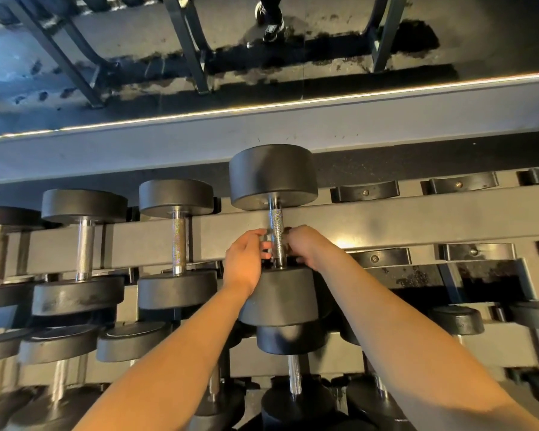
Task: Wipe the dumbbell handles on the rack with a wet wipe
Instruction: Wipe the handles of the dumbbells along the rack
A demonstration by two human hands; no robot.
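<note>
Both hands meet at the near end of a dumbbell's handle (276, 231) on the rack's (386, 225) top tier. The left hand (245, 262) and right hand (305, 247) curl at its sides; their grip and any wipe cannot be made out.

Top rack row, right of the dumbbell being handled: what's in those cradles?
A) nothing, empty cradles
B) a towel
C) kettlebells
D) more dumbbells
A: to the right of the dumbbell that both hands reach for, the top-row cradles show bare black saddles with visible bolts and nothing resting in them, while the slots to its left hold dumbbells.
</note>
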